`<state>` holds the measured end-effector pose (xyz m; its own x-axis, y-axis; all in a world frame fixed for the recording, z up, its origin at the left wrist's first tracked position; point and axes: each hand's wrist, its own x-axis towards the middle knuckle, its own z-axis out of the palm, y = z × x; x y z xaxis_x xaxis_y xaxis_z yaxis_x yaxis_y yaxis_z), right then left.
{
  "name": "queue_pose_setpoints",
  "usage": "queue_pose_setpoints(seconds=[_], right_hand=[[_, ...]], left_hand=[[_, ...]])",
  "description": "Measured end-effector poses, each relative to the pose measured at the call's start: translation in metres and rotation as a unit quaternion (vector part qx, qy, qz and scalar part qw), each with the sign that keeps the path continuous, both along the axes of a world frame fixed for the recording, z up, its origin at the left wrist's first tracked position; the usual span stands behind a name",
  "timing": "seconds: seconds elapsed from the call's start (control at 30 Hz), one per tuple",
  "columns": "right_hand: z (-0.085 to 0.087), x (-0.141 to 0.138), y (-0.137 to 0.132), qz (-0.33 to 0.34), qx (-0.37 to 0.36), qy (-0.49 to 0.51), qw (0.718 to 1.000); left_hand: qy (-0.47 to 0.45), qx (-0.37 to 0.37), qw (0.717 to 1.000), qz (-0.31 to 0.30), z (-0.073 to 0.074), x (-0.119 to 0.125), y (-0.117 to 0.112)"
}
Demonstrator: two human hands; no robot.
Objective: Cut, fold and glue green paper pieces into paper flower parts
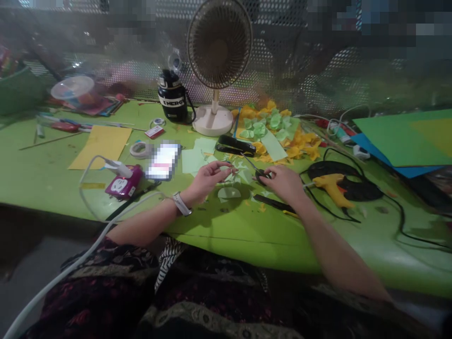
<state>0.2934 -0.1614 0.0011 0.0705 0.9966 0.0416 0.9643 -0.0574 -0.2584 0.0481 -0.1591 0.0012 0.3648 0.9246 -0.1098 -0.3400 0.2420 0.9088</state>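
My left hand (209,179) pinches a small piece of pale green paper (236,172) just above the green table (226,226). My right hand (284,182) is closed round the black handles of a pair of scissors (257,170), whose blades point up and left toward the paper. A rounded pale green cut-out (229,192) lies on the table below both hands, among small paper scraps. A watch sits on my left wrist.
A yellow glue gun (332,187) with black cables lies right of my right hand. A black stapler (235,145), paper flowers (275,129), a desk fan (217,70), a black bottle (173,99), a phone (163,161), tape (140,149) and a pink socket block (123,184) crowd the table.
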Motion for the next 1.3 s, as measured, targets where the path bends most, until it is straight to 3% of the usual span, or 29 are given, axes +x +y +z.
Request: queue_pose_setpoints(seconds=[0.13, 0.23, 0.43, 0.57, 0.63, 0.7, 0.8, 0.9, 1.1, 1.3], right_hand=[[0.002, 0.005, 0.001, -0.003, -0.073, 0.025, 0.997], [0.006, 0.007, -0.004, 0.017, -0.076, 0.035, 0.996], [0.014, -0.001, -0.011, 0.012, -0.057, -0.052, 0.997], [0.018, 0.002, -0.011, 0.026, -0.077, 0.034, 0.996], [0.022, -0.001, -0.017, 0.030, -0.050, 0.116, 0.992], [0.025, -0.013, -0.027, 0.038, -0.011, 0.241, 0.970], [0.024, -0.043, -0.044, 0.112, -0.079, 0.462, 0.876], [0.016, -0.064, -0.051, 0.125, -0.094, 0.564, 0.811], [0.002, -0.060, -0.045, 0.065, -0.077, 0.628, 0.771], [0.005, -0.059, -0.045, 0.066, -0.081, 0.638, 0.763]], left_hand=[[0.045, 0.058, 0.997, 0.013, -0.005, 0.001, 0.000], [0.043, 0.075, 0.996, 0.024, -0.006, 0.002, -0.001], [0.073, 0.084, 0.994, 0.016, 0.001, 0.003, -0.009], [0.088, 0.115, 0.989, 0.012, -0.001, 0.002, -0.010], [0.068, 0.129, 0.989, 0.005, -0.004, 0.002, -0.010], [0.041, 0.144, 0.989, -0.017, -0.008, 0.003, -0.011], [0.003, 0.160, 0.986, -0.055, -0.010, 0.006, -0.014], [-0.018, 0.154, 0.985, -0.072, -0.010, 0.008, -0.018], [0.001, 0.116, 0.991, -0.070, -0.008, 0.007, -0.018], [0.042, 0.104, 0.990, -0.084, -0.003, 0.001, -0.014]])
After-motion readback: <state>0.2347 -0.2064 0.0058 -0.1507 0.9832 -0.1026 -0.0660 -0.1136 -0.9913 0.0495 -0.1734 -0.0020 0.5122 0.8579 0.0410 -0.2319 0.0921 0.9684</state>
